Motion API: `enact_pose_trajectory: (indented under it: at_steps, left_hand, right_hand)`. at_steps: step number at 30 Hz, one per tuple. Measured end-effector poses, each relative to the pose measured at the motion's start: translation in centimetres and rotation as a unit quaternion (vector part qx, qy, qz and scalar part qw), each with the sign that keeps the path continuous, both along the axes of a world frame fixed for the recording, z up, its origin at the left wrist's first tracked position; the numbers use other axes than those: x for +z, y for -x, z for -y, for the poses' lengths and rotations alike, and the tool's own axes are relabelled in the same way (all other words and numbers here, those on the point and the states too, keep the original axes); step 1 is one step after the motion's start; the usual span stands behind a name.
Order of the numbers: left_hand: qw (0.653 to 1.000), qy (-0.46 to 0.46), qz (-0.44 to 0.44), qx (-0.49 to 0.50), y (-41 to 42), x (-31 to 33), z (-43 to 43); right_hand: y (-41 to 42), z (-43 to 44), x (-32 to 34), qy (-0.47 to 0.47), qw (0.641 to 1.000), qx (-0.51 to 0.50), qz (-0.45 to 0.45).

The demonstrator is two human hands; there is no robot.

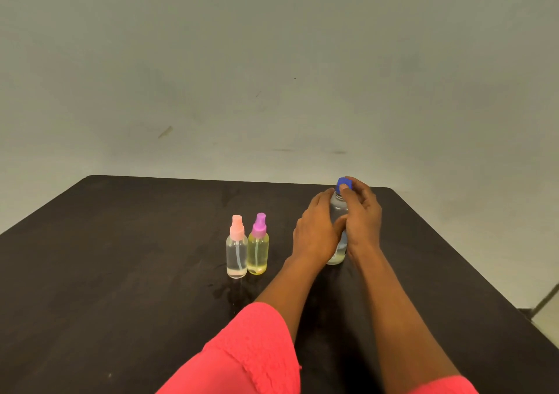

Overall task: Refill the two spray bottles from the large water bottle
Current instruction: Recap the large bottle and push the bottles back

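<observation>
Dark desk (121, 272): left hand (314, 233) grips the water bottle (338, 209) steady, presumably so the right hand (361, 215), fingers (357, 186) pinching the cap (341, 182), can twist it.

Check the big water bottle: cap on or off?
On. The blue cap sits atop the water bottle; right hand pinches it, left hand grips the body.

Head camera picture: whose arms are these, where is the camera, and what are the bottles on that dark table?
No robot here: a person wears one camera on the head, looking forward and down at their own arms. On the dark table stand a pink-topped spray bottle, clear inside, and a purple-topped spray bottle, yellowish, side by side. The left hand holds the large water bottle upright by its body; the right hand pinches its blue cap.
</observation>
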State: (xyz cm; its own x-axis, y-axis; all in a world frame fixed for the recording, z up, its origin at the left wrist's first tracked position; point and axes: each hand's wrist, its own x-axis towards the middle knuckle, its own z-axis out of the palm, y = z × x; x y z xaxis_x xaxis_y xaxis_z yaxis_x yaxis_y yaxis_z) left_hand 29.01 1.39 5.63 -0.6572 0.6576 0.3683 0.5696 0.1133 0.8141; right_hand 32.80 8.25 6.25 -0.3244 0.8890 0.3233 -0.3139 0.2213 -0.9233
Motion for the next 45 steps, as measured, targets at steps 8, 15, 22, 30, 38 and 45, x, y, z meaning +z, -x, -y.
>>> enact_pose_trajectory:
  at_steps: [8,15,22,30,38,45]
  left_hand:
    - [1.000,-0.002,-0.012,-0.005,0.0,0.0,0.3]
    - [1.000,-0.005,-0.010,-0.005,0.0,-0.2,0.2]
    - [1.000,-0.014,0.002,0.008,-0.1,-0.2,0.1]
    - [1.000,0.009,0.005,0.017,-0.2,-0.1,0.2]
    - [1.000,-0.008,0.013,0.005,-0.2,-0.3,0.4]
    - [1.000,-0.022,0.014,0.003,-0.1,-0.5,0.2]
  right_hand:
    - [0.2,0.0,-0.2,-0.018,0.998,-0.043,0.031]
    - [-0.1,0.6,-0.1,-0.033,0.998,-0.045,0.006]
    - [-0.7,0.4,-0.6,-0.040,0.999,-0.005,-0.015]
    - [-0.5,-0.1,-1.3,-0.010,1.000,0.018,-0.022]
    - [-0.3,0.1,-1.3,-0.050,0.998,-0.040,0.014]
    - [0.0,0.2,-0.9,-0.052,0.998,-0.033,-0.011]
